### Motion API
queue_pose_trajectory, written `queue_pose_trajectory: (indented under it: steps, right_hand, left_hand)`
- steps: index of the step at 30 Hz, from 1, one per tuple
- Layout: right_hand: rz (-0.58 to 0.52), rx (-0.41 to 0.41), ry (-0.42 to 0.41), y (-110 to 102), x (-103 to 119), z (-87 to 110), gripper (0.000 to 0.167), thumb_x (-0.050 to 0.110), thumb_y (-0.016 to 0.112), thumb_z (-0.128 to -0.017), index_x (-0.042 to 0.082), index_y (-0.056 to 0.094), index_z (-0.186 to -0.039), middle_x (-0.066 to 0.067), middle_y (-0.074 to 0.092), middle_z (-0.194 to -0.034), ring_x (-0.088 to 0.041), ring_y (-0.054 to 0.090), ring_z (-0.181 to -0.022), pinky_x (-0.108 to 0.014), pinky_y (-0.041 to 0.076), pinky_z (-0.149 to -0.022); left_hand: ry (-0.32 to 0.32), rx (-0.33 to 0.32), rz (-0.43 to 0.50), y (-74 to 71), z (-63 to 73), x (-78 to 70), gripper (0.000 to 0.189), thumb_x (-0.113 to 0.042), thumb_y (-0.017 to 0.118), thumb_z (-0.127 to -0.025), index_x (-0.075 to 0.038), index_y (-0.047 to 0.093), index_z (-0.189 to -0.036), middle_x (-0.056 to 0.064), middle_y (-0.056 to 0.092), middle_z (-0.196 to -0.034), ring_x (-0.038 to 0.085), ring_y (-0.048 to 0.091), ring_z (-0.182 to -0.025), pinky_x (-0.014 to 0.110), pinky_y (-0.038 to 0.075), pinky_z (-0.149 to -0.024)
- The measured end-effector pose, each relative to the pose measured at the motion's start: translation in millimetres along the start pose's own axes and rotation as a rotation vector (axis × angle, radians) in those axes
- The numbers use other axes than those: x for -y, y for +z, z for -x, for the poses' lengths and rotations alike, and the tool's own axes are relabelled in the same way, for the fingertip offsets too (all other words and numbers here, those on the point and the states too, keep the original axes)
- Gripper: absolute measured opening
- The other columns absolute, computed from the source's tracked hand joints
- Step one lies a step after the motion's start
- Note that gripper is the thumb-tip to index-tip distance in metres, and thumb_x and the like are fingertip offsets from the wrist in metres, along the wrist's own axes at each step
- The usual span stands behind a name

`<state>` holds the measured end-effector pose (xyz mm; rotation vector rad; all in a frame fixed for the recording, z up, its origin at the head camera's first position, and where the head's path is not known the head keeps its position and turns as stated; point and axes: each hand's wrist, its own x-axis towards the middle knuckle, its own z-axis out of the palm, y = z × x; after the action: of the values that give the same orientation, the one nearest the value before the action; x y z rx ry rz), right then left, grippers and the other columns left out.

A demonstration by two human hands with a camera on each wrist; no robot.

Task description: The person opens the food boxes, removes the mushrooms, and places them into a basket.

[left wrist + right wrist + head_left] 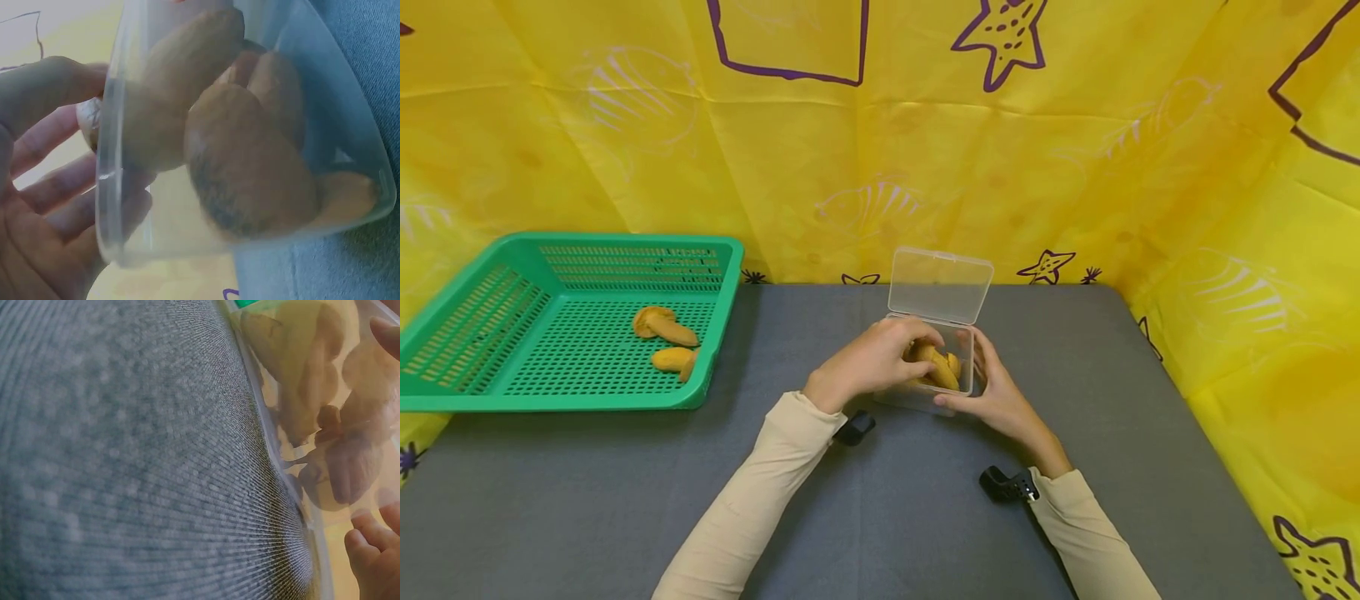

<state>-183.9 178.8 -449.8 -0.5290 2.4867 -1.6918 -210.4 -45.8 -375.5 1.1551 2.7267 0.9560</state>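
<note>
A small clear plastic box (913, 400) stands on the table with its hinged lid (940, 287) raised at the back. Several tan-brown mushrooms (942, 371) lie inside. From the left, my left hand (876, 358) reaches over the rim, thumb and fingers bent round a mushroom (169, 119), which the left wrist view shows through the wall, one end beyond the rim. My right hand (996, 400) grips the box from the right, thumb at the front rim and fingers along the side. In the right wrist view, mushrooms (353, 465) press close behind the clear wall.
A green slotted basket (721, 333) stands at the left of the dark grey table (925, 517). It contains a long-stemmed mushroom (672, 327) and a shorter one (673, 360) near its right wall. A yellow patterned cloth (790, 183) hangs behind and along the right side.
</note>
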Motion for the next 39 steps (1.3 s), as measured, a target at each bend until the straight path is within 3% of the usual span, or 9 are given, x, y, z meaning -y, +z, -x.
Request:
queue_pose_trajectory:
  steps: [7, 14, 23, 27, 35, 39]
  right_hand:
    - [0.009, 0.003, -0.012, 0.1, -0.2, -0.2, 0.106, 0.016, 0.085, -0.079, 0.020, 0.014, -0.158, -0.011, 0.026, -0.162, -0.031, 0.016, -0.154, -0.057, 0.015, -0.122]
    - [0.004, 0.005, -0.008, -0.1, -0.9, -0.1, 0.107, 0.016, 0.085, -0.079, 0.019, 0.014, -0.158, -0.013, 0.025, -0.162, -0.030, 0.015, -0.154, -0.056, 0.014, -0.123]
    - [0.008, 0.004, -0.012, -0.2, -0.1, -0.6, 0.106, 0.016, 0.085, -0.078, 0.020, 0.015, -0.157, -0.013, 0.026, -0.162, -0.029, 0.017, -0.154, -0.056, 0.014, -0.123]
    - [0.010, 0.004, -0.017, -0.2, -0.4, -0.7, 0.106, 0.015, 0.085, -0.078, 0.021, 0.015, -0.157, -0.012, 0.026, -0.162, -0.030, 0.017, -0.154, -0.056, 0.014, -0.123]
    - [0.016, 0.002, -0.009, 0.3, -0.8, -0.4, 0.109, 0.016, 0.085, -0.078, 0.020, 0.013, -0.158, -0.011, 0.025, -0.163, -0.030, 0.016, -0.154, -0.055, 0.014, -0.123]
    - [0.018, 0.001, -0.007, 0.0, -1.0, -0.3, 0.109, 0.016, 0.086, -0.078, 0.019, 0.013, -0.158, -0.011, 0.025, -0.163, -0.030, 0.017, -0.154, -0.055, 0.014, -0.123]
  left_hand:
    - [-0.005, -0.068, 0.002, -10.6, 6.2, 2.0, 0.030, -0.013, 0.075, -0.087, -0.006, 0.070, -0.116, 0.006, 0.069, -0.115, 0.019, 0.063, -0.103, 0.034, 0.052, -0.092]
    - [-0.013, -0.125, 0.031, -20.0, 13.8, 7.4, 0.028, -0.011, 0.073, -0.088, -0.006, 0.070, -0.115, 0.007, 0.067, -0.115, 0.019, 0.062, -0.094, 0.033, 0.053, -0.082]
    - [-0.050, -0.223, 0.046, -28.5, 22.3, 15.4, 0.029, -0.010, 0.069, -0.088, -0.006, 0.070, -0.116, 0.009, 0.067, -0.118, 0.022, 0.062, -0.100, 0.040, 0.053, -0.086]
    - [-0.091, -0.210, 0.015, -28.8, 24.4, 18.3, 0.030, -0.008, 0.064, -0.086, -0.007, 0.070, -0.115, 0.009, 0.064, -0.120, 0.024, 0.060, -0.103, 0.038, 0.051, -0.088]
    - [-0.174, -0.123, -0.018, -22.7, 25.0, 22.5, 0.034, -0.007, 0.058, -0.088, -0.003, 0.065, -0.122, 0.009, 0.061, -0.125, 0.021, 0.055, -0.092, 0.035, 0.047, -0.082]
    - [-0.140, -0.140, -0.027, -19.6, 25.2, 24.5, 0.030, -0.009, 0.065, -0.092, -0.003, 0.065, -0.122, 0.010, 0.062, -0.125, 0.023, 0.060, -0.101, 0.037, 0.051, -0.087]
